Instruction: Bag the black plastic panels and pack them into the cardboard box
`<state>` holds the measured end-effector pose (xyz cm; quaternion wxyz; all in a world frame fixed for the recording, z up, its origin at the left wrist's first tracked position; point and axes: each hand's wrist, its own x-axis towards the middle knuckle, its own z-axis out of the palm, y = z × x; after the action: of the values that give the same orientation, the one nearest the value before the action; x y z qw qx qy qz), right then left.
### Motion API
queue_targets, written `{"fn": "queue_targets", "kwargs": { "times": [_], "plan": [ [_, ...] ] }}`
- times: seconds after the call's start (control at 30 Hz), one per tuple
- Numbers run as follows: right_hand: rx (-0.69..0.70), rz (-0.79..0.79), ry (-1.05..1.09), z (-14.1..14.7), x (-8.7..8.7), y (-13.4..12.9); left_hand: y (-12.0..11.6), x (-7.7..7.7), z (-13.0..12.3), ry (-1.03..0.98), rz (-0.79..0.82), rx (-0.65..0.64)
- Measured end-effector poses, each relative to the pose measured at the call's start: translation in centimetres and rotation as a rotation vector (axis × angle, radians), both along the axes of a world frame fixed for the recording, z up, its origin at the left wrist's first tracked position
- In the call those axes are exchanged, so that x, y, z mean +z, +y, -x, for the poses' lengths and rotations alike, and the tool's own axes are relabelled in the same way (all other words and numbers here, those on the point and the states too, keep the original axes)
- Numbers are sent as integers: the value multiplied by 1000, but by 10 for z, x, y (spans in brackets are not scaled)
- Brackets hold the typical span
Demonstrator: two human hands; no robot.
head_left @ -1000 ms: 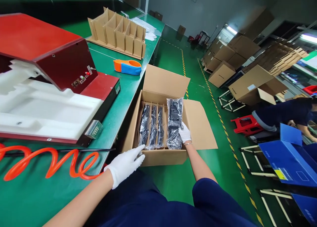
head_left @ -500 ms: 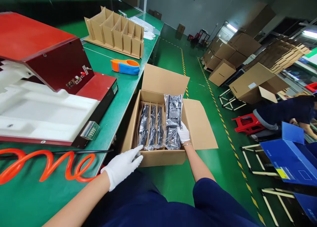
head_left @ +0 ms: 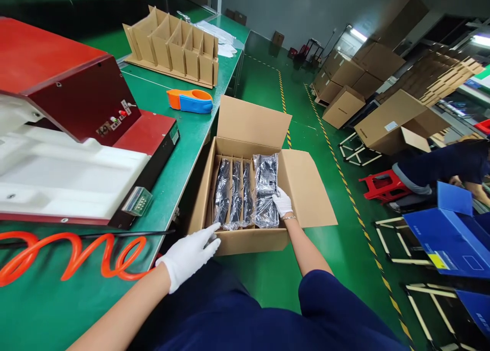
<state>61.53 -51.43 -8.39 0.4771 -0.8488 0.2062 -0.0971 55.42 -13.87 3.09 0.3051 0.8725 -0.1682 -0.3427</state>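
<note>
A cardboard box (head_left: 248, 242) stands with its flaps raised, beside the bench. Upright in its divided slots are several black parts in clear plastic bags (head_left: 236, 195). My right hand (head_left: 282, 204), in a white glove, grips the right edge of a bagged black plastic part (head_left: 266, 177) at the box's right side. That part lies flatter than the others, its broad face towards me; my fingertips are partly hidden. My left hand (head_left: 191, 254), also gloved, is open with fingers stretched out at the box's near left rim, close to the bagged parts.
On the green bench (head_left: 153, 93) to the left are a red machine (head_left: 80, 100) with a white tray, an orange coiled hose (head_left: 72, 254), a tape dispenser (head_left: 190, 100) and a cardboard divider (head_left: 172, 49). At right are blue boxes (head_left: 444, 238), a red stool (head_left: 385, 185) and a seated person.
My right hand and the bagged part have shifted slightly; the part's far end now sits lower in the box. My left hand has stayed almost still. The view has moved a little.
</note>
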Motion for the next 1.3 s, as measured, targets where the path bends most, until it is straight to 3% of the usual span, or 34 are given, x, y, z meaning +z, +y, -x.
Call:
{"fn": "queue_targets", "kwargs": {
  "times": [0.27, 0.5, 0.67, 0.9, 1.1, 1.3],
  "plan": [
    [-48, 22, -122, 17, 28, 24, 0, -5, -1, 1, -1, -12],
    [39, -1, -250, 46, 68, 72, 2, -6, 0, -35, 43, 38],
    [96, 17, -373, 62, 81, 97, 3, -9, 1, -52, 37, 49],
    [139, 93, -447, 72, 98, 106, 4, -18, 0, -63, 72, 48],
    [148, 117, -470, 77, 96, 106, 3, -16, 1, -55, 79, 46],
    [198, -15, -397, 75, 114, 113, 3, -10, 0, -61, 62, 34]
  ]
}}
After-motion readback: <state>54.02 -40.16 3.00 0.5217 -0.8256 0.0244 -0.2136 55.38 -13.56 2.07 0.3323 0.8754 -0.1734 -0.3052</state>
